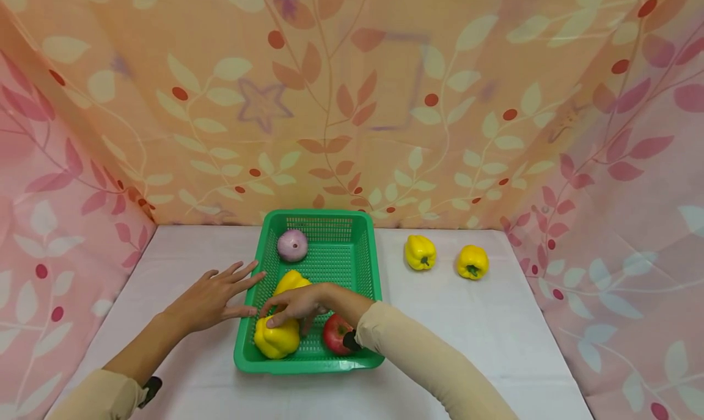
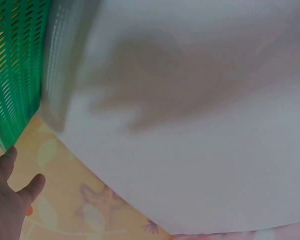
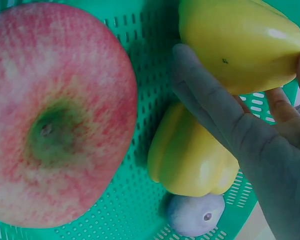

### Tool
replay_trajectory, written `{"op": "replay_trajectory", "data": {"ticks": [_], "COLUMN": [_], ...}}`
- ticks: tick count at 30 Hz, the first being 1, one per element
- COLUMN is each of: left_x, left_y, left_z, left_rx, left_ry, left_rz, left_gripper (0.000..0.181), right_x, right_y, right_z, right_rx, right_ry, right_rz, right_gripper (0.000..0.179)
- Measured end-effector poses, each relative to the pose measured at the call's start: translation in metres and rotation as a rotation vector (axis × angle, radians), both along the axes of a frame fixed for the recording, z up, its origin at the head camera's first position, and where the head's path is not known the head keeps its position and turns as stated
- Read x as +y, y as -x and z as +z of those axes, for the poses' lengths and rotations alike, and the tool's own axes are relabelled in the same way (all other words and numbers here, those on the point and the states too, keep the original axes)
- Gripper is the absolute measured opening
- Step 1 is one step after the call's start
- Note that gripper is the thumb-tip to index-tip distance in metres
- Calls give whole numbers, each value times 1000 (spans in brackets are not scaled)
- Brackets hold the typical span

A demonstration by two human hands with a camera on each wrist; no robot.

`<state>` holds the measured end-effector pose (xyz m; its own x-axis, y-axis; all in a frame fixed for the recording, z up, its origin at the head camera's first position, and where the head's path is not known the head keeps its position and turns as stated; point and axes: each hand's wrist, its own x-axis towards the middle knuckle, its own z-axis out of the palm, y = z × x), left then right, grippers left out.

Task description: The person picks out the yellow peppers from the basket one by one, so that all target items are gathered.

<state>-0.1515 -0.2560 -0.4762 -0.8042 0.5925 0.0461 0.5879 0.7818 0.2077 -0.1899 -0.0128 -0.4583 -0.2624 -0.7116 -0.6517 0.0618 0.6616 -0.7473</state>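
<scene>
My right hand (image 1: 299, 302) reaches into a green plastic basket (image 1: 308, 366) and grips a yellow bell pepper (image 1: 277, 337) in the near left corner. In the right wrist view, fingers and thumb lie on opposite sides of this pepper (image 3: 240, 47). Behind it is a second yellow bell pepper (image 1: 291, 280), partly hidden by the hand. A red apple (image 1: 334, 334) sits at the basket's near right, under the right wrist. At the far left inside is a purple onion (image 1: 291, 246). My left hand (image 1: 217, 298) has its fingers spread, fingertips right at the basket's left rim.
Two more yellow bell peppers, one nearer the basket (image 1: 420, 252) and one farther right (image 1: 472, 261), stand on the white table (image 1: 467, 328) outside the basket. A patterned curtain (image 1: 341, 102) rises behind the table's back edge and along both sides.
</scene>
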Motion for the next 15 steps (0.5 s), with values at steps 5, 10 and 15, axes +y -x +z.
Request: {"op": "replay_trajectory", "data": {"ticks": [5,10,15], "left_x": [2,2,2], "left_y": [-1,-1,-1], "left_z": [4,4,2], "left_rx": [16,-8,-52], "left_ry": [-13,-10,12], "left_rz": [-14,-1,25], "left_gripper": [73,74,76], "right_x": [2,10,25], "right_y": [0,1,6], "right_z": [3,9,17], "right_rx": [13,75,152], "right_ry": [5,-2,16], "right_rz": [-2,21,18], "right_gripper": [34,38,39]}}
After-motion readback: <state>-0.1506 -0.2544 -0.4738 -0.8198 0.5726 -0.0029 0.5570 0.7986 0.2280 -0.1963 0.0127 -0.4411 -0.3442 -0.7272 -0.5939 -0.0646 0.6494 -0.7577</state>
